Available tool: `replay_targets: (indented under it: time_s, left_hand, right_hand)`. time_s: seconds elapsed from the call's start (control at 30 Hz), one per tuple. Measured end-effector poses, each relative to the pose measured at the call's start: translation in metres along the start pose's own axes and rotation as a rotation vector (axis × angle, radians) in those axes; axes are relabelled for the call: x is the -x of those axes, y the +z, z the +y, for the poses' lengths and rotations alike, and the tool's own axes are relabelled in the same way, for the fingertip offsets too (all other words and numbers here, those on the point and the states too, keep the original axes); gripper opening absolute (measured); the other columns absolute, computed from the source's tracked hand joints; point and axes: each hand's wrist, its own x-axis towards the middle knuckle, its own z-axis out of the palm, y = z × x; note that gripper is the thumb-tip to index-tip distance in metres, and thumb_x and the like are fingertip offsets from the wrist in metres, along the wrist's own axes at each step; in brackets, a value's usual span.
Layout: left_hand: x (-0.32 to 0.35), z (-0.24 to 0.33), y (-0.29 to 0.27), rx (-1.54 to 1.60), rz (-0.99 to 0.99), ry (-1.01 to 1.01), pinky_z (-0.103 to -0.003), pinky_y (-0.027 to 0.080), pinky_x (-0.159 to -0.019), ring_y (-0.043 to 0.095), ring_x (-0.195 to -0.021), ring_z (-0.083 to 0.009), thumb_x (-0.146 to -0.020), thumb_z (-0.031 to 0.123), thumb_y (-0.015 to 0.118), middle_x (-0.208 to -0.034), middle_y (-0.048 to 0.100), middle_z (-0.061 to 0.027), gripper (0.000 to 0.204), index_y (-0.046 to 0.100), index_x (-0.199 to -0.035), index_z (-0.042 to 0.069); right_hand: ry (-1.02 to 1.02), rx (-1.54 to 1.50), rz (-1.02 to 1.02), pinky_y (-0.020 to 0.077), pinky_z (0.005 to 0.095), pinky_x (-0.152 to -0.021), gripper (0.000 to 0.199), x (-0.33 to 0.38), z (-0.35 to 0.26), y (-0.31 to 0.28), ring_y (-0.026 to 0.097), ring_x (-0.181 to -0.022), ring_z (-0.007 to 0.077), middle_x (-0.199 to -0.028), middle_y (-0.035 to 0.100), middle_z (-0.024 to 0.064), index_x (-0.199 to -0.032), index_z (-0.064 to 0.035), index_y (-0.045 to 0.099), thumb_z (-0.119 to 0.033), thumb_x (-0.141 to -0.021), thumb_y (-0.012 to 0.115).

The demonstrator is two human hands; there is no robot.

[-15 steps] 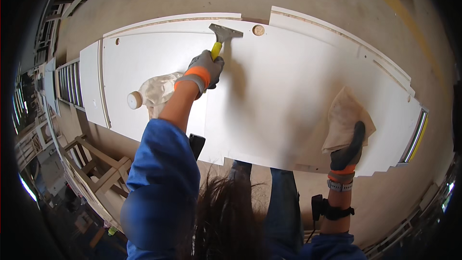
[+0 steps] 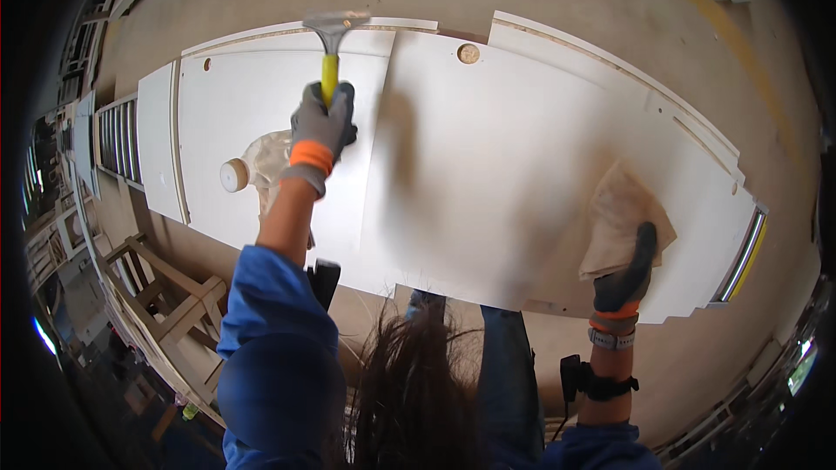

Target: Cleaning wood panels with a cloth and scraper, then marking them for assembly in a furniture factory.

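Observation:
My gloved left hand (image 2: 323,122) is wrapped round the yellow handle of a scraper (image 2: 330,71). The wide metal blade points away from me and overlaps the far edge of the white panels; whether it touches them I cannot tell. In my gloved right hand (image 2: 629,280) is a folded beige cloth (image 2: 616,213), lying against the right part of a large white panel (image 2: 470,165). A clear plastic bottle (image 2: 266,159) with a pale cap lies beside my left wrist, partly covered by my forearm.
Several white panels lie overlapped, one with a round hole (image 2: 468,53) near its far edge. Metal rollers (image 2: 117,141) show at the left end and a roller (image 2: 745,254) at the right. A wooden frame (image 2: 187,309) stands on the floor at lower left.
My left hand has moved left and slightly away from me with the scraper, whose blade has come off the panel's middle to its far edge. My right hand and the cloth have barely shifted.

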Motion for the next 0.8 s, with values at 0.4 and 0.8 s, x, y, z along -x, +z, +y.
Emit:
replay_targets:
  time_s: [0.4,0.8]
  left_hand:
    - [0.232,-0.178,-0.026,-0.418,-0.123,-0.243,-0.051,0.050,-0.070,0.064,-0.080,-0.0456,-0.094,0.041,0.059,-0.087,0.066,-0.0249,0.041,0.053,-0.115,0.005]
    - [0.208,-0.181,0.009,-0.292,-0.077,-0.268,-0.050,0.050,-0.076,0.064,-0.085,-0.0456,-0.092,0.039,0.058,-0.088,0.067,-0.0268,0.040,0.054,-0.109,0.003]
  right_hand:
    - [-0.062,-0.176,-0.115,0.0456,0.0409,-0.105,0.055,-0.016,-0.030,0.020,0.052,-0.123,0.0353,-0.140,0.044,0.0261,-0.143,0.0043,0.039,-0.004,-0.094,0.061]
    - [-0.403,-0.149,-0.185,0.0496,0.0409,-0.100,0.072,-0.046,-0.042,0.019,0.058,-0.117,0.0357,-0.133,0.054,0.0228,-0.142,0.0036,0.039,-0.004,-0.081,0.077]
